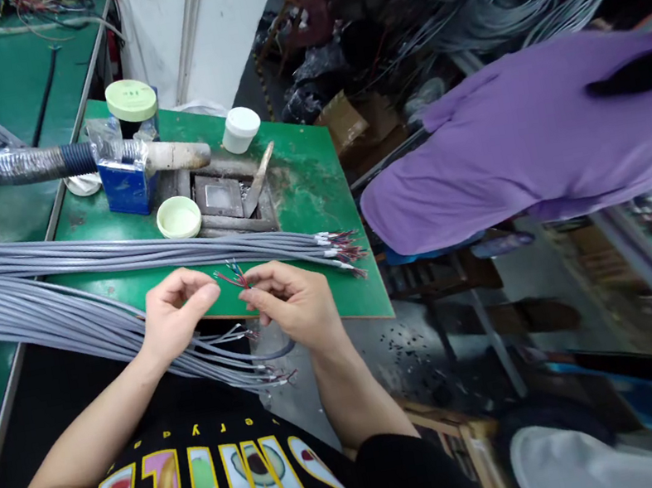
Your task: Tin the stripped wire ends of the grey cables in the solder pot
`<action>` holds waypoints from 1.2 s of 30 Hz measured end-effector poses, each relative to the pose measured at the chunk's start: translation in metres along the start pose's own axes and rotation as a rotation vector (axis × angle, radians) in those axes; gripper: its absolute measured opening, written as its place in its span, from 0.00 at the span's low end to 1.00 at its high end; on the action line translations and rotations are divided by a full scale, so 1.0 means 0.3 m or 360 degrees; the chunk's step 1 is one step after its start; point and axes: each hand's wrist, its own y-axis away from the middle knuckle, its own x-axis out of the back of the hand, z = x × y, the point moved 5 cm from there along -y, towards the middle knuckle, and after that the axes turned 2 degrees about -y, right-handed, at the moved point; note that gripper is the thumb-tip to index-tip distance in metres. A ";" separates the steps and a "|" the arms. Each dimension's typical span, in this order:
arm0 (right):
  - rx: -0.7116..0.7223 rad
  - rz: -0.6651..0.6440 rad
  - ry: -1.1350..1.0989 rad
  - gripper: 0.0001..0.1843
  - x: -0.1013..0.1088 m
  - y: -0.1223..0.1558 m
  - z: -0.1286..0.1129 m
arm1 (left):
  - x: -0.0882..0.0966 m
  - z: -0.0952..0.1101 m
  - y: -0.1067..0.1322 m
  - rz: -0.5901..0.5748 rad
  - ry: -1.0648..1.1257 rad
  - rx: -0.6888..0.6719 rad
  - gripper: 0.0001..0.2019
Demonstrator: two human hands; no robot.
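Observation:
My right hand (294, 296) pinches a grey cable near its stripped end, between thumb and fingers. Thin red, blue and dark wires (236, 277) fan out of that end towards my other hand. Close to the wire tips is my left hand (177, 312), its fingers curled and the thumb slightly apart, with nothing visible between them. Below both hands hangs a bundle of grey cables (219, 355) with bared ends. Another row of grey cables (226, 247) lies across the green table (316, 187), its stripped wire ends at the right edge.
Behind the cables, a solder pot (220, 195) is set into the table, with a scraper (259, 180) leaning on it. Around it are a pale green lid (178, 218), a white tub (241, 129) and an extraction hose (59, 161). A person in purple (523, 142) is at the right.

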 end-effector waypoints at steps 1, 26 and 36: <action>0.0015 0.0011 0.0031 0.09 -0.007 0.000 -0.003 | -0.018 -0.005 0.010 -0.0103 -0.0039 0.0062 0.14; -0.0264 -0.0292 -0.0649 0.38 -0.124 0.040 0.063 | -0.135 -0.124 0.035 -0.0538 0.1020 0.0880 0.21; -0.0346 -0.0157 -0.0699 0.20 -0.151 0.003 0.092 | -0.002 -0.062 0.027 0.0202 0.0276 0.0148 0.15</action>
